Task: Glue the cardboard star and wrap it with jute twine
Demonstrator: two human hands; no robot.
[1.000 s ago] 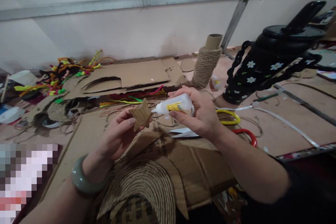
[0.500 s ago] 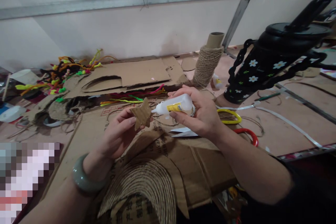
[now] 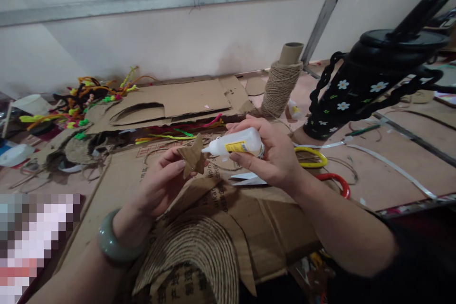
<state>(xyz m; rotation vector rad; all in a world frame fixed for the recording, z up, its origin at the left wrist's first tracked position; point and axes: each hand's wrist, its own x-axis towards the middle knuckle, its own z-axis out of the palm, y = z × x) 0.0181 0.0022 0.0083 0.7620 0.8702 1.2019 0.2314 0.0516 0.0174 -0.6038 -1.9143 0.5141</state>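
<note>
Between the thumb and fingers of my left hand [image 3: 162, 180] is a small cardboard star [image 3: 192, 156], its flat face turned toward me. My right hand [image 3: 272, 159] is wrapped round a white glue bottle [image 3: 237, 143] with a yellow label. The bottle lies nearly level, and its nozzle points left at the star's right side, touching or very close to it. Below my hands rests a cardboard curve covered with rows of twine [image 3: 213, 237]. Partly hidden behind my right hand are scissors [image 3: 249, 179] with one yellow and one red handle.
A twine spool [image 3: 283, 85] stands at the back, left of a black flowered tumbler [image 3: 356, 85]. Cut cardboard [image 3: 192, 95] and a heap of coloured pipe cleaners [image 3: 96, 92] lie at the back left. White strapping [image 3: 392, 171] crosses the table on the right.
The nozzle has shifted slightly left along the star, and the star has turned a little. Both hands keep their holds.
</note>
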